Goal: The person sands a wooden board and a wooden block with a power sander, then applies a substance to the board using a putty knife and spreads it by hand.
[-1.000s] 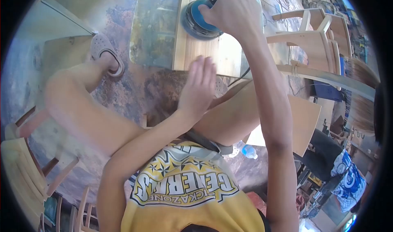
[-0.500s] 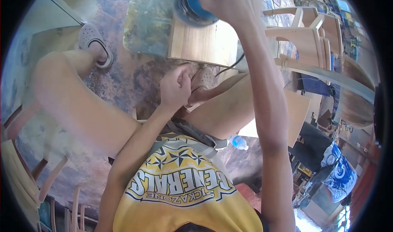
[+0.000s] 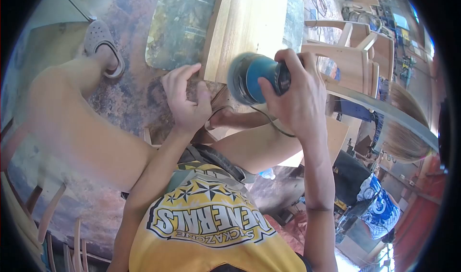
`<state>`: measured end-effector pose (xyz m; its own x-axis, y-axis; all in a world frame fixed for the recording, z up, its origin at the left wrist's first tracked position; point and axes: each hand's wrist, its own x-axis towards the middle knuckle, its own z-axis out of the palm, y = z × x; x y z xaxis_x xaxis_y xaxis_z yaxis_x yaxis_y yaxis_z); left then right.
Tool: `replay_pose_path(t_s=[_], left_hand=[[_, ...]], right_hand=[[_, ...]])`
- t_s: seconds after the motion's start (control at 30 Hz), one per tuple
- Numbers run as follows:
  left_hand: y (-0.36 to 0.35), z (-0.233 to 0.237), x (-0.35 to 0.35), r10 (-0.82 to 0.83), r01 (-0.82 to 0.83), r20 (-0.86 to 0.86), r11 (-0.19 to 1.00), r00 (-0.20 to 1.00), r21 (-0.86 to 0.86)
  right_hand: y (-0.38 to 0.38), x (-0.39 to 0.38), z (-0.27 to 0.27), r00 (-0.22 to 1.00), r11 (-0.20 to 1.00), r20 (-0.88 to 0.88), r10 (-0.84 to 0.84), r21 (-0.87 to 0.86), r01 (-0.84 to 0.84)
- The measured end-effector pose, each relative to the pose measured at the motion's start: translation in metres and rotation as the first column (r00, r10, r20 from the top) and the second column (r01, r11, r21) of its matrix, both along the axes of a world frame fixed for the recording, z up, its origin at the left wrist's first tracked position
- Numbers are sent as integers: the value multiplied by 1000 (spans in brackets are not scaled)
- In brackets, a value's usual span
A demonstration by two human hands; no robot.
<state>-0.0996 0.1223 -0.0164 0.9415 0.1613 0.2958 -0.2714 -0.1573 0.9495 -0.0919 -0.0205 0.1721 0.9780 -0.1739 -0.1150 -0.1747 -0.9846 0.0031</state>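
Your right hand (image 3: 295, 99) is clamped around the blue sander (image 3: 249, 77), at the near edge of the wooden panel (image 3: 254, 17). Your left hand (image 3: 185, 104) holds nothing, its fingertips at the panel's corner.

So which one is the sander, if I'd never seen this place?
Find the pale wooden board at the top middle of the view. Just off its near edge, the right hand grips the sander, a round tool with a blue body and a dark rim. It is the only round, blue thing by the board; the rest close by is bare wood.
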Motion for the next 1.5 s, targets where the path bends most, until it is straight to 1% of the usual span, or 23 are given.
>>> replay_pose_path(t_s=[0.13, 0.2, 0.23, 0.3, 0.5, 0.53, 0.6, 0.7, 0.73, 0.8, 0.83, 0.9, 0.93, 1.0, 1.03, 1.13, 1.2, 1.23, 1.3, 1.33, 1.37, 1.43, 1.5], left_hand=[[2, -18, 3, -64, 62, 39, 996, 997, 61], [-2, -27, -4, -66, 61, -21, 980, 998, -190], [-2, -29, -5, -75, 69, -22, 979, 997, -191], [0, -30, -5, -108, 34, -199, 939, 974, -342], [-3, -37, -4, -118, 14, -237, 917, 964, -398], [-5, -36, -3, -110, 8, -233, 917, 966, -400], [-7, -34, -3, -98, -95, -286, 801, 953, -591], [1, -27, 1, -119, -78, -257, 761, 959, -643], [2, -28, 1, -119, -79, -259, 762, 959, -643], [5, -31, 2, -124, -24, -216, 818, 969, -575], [6, -34, 1, -113, -35, -220, 817, 969, -576], [5, -37, 0, -164, 78, -142, 875, 976, -477], [2, -36, 0, -162, 77, -136, 872, 977, -482], [-4, -31, -1, -143, 116, -59, 937, 988, -329], [-8, -30, -1, -151, 125, -53, 935, 987, -333], [-15, -27, 1, -125, 120, 13, 903, 992, -412], [-12, -29, 2, -229, 217, -7, 932, 973, -291], [-14, -29, 3, -228, 217, -7, 933, 974, -286], [-20, -31, 2, -159, 158, 1, 980, 987, -122], [-25, -32, 1, -130, 123, -12, 965, 991, -231], [-26, -32, 1, -136, 131, -9, 964, 991, -230], [-28, -31, 2, -102, 85, -36, 944, 994, -320], [-26, -31, 1, -121, 96, -64, 945, 991, -312]], right_hand=[[9, -7, -3, 997, 997, 19, 79, 19, -80], [22, -3, -3, 996, 996, 23, 86, 34, -87], [23, 0, -2, 997, 996, 22, 78, 33, -78], [25, 5, -1, 995, 995, 39, 94, 32, -95], [20, -6, 7, 986, 986, -23, 164, -31, -165], [25, -4, 7, 989, 990, -38, 142, 12, -142], [32, 5, 2, 985, 984, -16, 173, 43, -172], [31, 15, -1, 981, 977, 33, 190, 94, -192], [25, 15, 0, 986, 983, 24, 164, 76, -166], [12, 13, 1, 993, 991, 3, 117, 57, -117], [6, 13, 2, 992, 990, -1, 128, 57, -128], [-3, 13, 4, 998, 998, -32, 47, 39, -45], [-8, 17, 3, 997, 997, -17, 71, 36, -70], [-13, 30, 3, 996, 996, 0, 93, -14, -93], [-15, 36, 2, 993, 992, 9, 116, -56, -115], [-26, 39, 2, 993, 992, 26, 118, -41, -117], [-27, 39, 4, 992, 992, 13, 124, -40, -124], [-23, 35, 8, 991, 991, -29, 128, -37, -130], [-15, 32, 9, 991, 993, -72, 111, -23, -113], [-11, 36, 9, 989, 991, -71, 128, -18, -129], [-10, 40, 9, 987, 989, -67, 146, -18, -148], [-16, 49, 4, 988, 986, -25, 153, -62, -154], [-19, 49, 2, 984, 979, 8, 176, -104, -174]])
